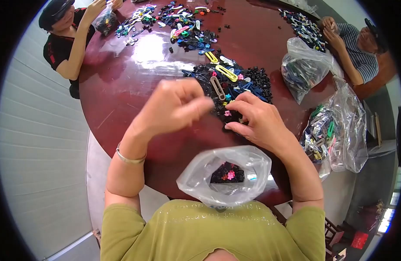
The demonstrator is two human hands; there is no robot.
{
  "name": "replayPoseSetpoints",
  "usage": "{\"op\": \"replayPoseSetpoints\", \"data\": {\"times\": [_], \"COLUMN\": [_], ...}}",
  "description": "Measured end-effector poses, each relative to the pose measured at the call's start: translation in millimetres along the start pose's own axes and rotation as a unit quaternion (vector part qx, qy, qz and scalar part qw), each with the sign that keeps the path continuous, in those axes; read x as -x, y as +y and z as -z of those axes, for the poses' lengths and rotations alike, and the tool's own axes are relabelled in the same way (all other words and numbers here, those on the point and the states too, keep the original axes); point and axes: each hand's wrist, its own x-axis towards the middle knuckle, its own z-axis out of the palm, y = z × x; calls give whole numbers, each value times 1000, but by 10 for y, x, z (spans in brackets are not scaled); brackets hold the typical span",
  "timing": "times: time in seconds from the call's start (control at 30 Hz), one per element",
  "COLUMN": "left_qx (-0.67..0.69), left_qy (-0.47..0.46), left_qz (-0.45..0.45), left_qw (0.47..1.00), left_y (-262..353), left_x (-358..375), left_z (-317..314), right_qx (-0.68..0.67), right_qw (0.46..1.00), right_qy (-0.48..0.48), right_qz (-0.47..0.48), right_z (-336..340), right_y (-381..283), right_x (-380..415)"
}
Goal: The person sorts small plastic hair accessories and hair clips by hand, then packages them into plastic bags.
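Right grip (262,118): curved at the near edge of our mixed clip pile (260,82); can't tell if it pinches a piece. Left grip (172,106): blurred, fingers curled, left of the pile over our desk (122,104); contents unclear. Open plastic bag (191,176), dark and pink pieces inside, sits between us and the pile. Filled clear bag (298,74) crowds our right; two people (63,50) flank the far side.

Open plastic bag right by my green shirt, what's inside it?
The open plastic bag shows small black pieces, likely hair clips, with a bright pink flower and red bits among them. Anything beneath that top layer is covered.
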Motion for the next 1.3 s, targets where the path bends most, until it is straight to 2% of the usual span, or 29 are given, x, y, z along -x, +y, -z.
{"op": "replayPoseSetpoints", "data": {"times": [0.03, 0.13, 0.23, 0.27, 0.37, 0.5, 0.53, 0.67, 0.77, 0.87, 0.9, 0.97, 1.07, 1.17, 1.2, 1.3], "left_qx": [-104, -329, -450, -443, -411, -336, -332, -176, -81, -123, -198, -269, -369, -391, -357, -368], "left_qy": [92, 172, 161, 133, 107, 73, 77, 59, 24, 97, 149, 166, 61, -36, -64, -92], "left_qz": [-35, -33, 43, 85, 59, 58, 18, -57, -84, -85, -148, -143, -25, 25, 47, 15], "left_qw": [990, 928, 877, 882, 903, 937, 940, 981, 993, 984, 957, 938, 927, 919, 931, 925], "left_y": [-143, -371, -375, -328, -377, -325, -363, -372, -330, -289, -355, -381, -275, -145, -64, -97], "left_x": [-79, -151, -83, -76, -86, -74, -63, -56, -71, -85, -133, -119, 9, 113, 123, 191], "left_z": [-12, 114, 70, 43, -41, -117, -159, -315, -332, -229, -175, -52, 67, 83, 73, -52], "right_qx": [23, 61, 80, 87, 72, 73, 74, 77, 83, 86, 66, 26, 16, -47, -60, -9], "right_qw": [1000, 997, 996, 996, 996, 996, 996, 995, 995, 993, 994, 996, 997, 996, 994, 988], "right_qy": [6, 22, 30, 29, 57, 48, 47, 55, 53, 80, 83, 88, 79, 15, -1, -10], "right_qz": [12, 30, 28, 25, 22, 22, 26, 34, 19, 18, 7, -13, 10, 71, 95, 155], "right_z": [-30, -79, -89, -80, -46, -65, -85, -130, -105, -75, -68, -65, -51, -1, -40, -91], "right_y": [6, 4, -52, -72, -104, -62, -42, -13, 2, 8, 9, -1, -22, -112, -90, -99], "right_x": [3, 22, 39, 42, 34, 29, 28, 9, 8, 8, 9, 5, 7, -11, -8, -77]}}
